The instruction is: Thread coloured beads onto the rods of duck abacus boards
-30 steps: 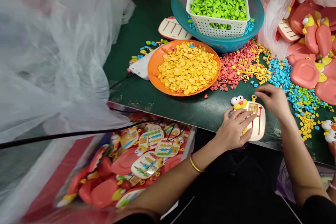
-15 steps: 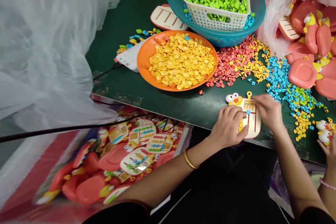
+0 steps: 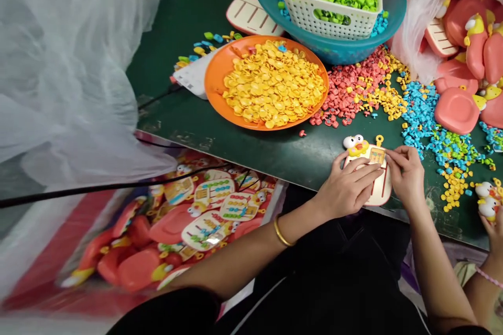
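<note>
A cream toy board (image 3: 378,196) with red slots and a yellow, big-eyed duck head (image 3: 357,145) lies near the table's front edge. My left hand (image 3: 348,188) grips it from the left, its fingers reaching over the slots and hiding much of the face. My right hand (image 3: 406,172) has thumb and forefinger pinched together at the board's upper right edge, beside the printed panel. Whatever is between those fingertips, if anything, is too small to make out. A yellow ring (image 3: 379,140) sticks out from the board's top.
An orange plate (image 3: 220,107) of yellow pieces is to the left. Behind it, a white basket (image 3: 298,10) of green pieces sits in a teal basin (image 3: 334,55). Loose coloured beads (image 3: 418,110) and red toys (image 3: 458,110) lie right. Another person's hand (image 3: 497,225) holds toys.
My right hand has come down to the board's upper right edge, fingers pinched. My left fingers have stretched farther right over the slots, covering the blue bead seen before.
</note>
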Available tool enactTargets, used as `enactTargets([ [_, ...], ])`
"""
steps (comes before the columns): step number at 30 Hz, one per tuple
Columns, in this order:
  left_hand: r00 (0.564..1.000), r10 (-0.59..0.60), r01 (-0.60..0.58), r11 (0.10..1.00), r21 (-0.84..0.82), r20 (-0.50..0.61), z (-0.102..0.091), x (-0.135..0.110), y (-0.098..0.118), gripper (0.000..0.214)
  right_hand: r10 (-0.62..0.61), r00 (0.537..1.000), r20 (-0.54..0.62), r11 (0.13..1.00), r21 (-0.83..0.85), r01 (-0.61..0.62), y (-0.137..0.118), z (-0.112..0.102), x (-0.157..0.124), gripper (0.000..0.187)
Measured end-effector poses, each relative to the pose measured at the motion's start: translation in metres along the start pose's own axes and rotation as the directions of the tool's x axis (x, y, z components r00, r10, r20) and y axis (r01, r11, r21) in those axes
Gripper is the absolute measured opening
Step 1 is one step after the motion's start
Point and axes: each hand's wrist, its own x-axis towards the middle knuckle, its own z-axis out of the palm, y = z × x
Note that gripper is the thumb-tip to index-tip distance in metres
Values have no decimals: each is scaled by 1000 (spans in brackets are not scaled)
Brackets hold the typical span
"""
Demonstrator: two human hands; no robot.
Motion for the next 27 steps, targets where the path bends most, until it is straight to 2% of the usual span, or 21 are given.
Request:
enactTargets([
  [3, 999, -22, 22, 1000, -15, 24, -1, 0, 0, 32, -78, 996, -36, 988, -137, 73, 1, 9, -8, 36],
  [6, 999, -22, 24, 998, -51, 33, -1, 1, 0, 33, -122, 992, -13, 971, -210, 116, -1, 7, -14, 36],
  [11, 999, -44, 44, 997, -66, 2, 1, 1, -1, 39, -192, 978, 84, 971, -127, 202, -7, -10, -23, 32],
  [13, 999, -49, 48, 997, -60, -5, 2, 0, -1, 31, -222, 968, 113, 973, -36, 227, -9, -9, -6, 29],
  [15, 998, -64, 64, 997, -49, 0, 2, 0, 0, 26, -241, 965, 101, 970, 7, 241, -11, 0, 30, 25],
  [17, 997, -80, 80, 997, -23, 16, 0, 2, 2, 29, -210, 977, 28, 975, -69, 211, -11, 14, 75, 26],
  [19, 997, -52, 50, 998, 25, 60, -3, 5, 3, 38, -173, 981, 92, 971, -151, 185, -8, 25, 111, 19],
  [20, 996, -18, 14, 999, 47, 92, -4, 7, 3, 42, -161, 979, 125, 968, -173, 182, -7, 27, 119, 16],
  [22, 988, 57, -66, 996, 64, 144, -5, 9, 3, 47, -170, 977, 127, 966, -177, 191, -4, 23, 111, 16],
  [25, 989, 87, -92, 995, 30, 121, -2, 11, 1, 46, -196, 981, 9, 969, -152, 195, 0, 3, 61, 17],
  [27, 995, 67, -68, 998, 2, 75, 0, 10, 0, 45, -201, 980, -6, 967, -163, 197, 3, -9, 27, 20],
])
